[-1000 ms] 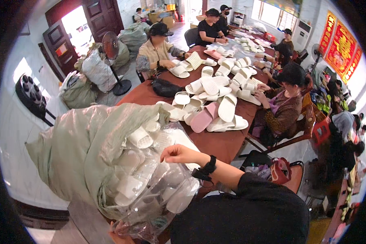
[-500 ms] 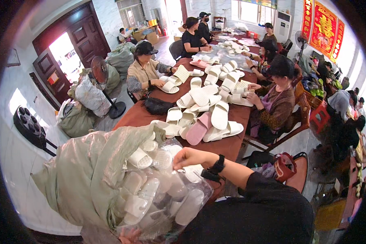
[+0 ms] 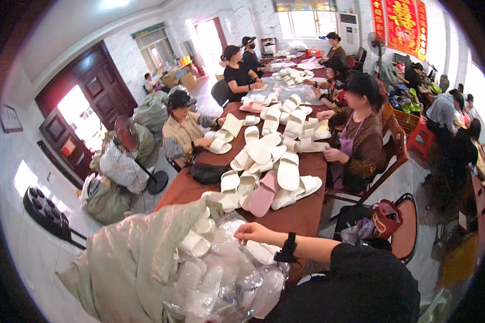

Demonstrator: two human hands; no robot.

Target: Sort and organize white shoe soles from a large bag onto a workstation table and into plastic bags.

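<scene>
My right hand [image 3: 256, 233], with a black band on its wrist, reaches in from the right. Its fingers are closed in a pinch at the upper edge of a clear plastic bag [image 3: 241, 269]. White slippers show through the plastic. The bag lies at the mouth of a large pale green woven sack [image 3: 129, 258], and a white slipper [image 3: 194, 244] pokes out beside the sack's folded rim. My left hand is out of sight, apparently below the bag.
A long table with a brown cloth [image 3: 186, 188] carries a heap of white slippers [image 3: 264, 148] and a pink slipper [image 3: 263, 194]. Co-workers sit on both sides, handling slippers. A chair [image 3: 406, 229] with bags stands at right; a floor fan [image 3: 126, 133] and full sacks stand at left.
The view has shifted, so the room sits differently in the picture. My left hand, partly visible at the lower edge before, has gone from sight. My right hand stays pinched at the bag's edge.
</scene>
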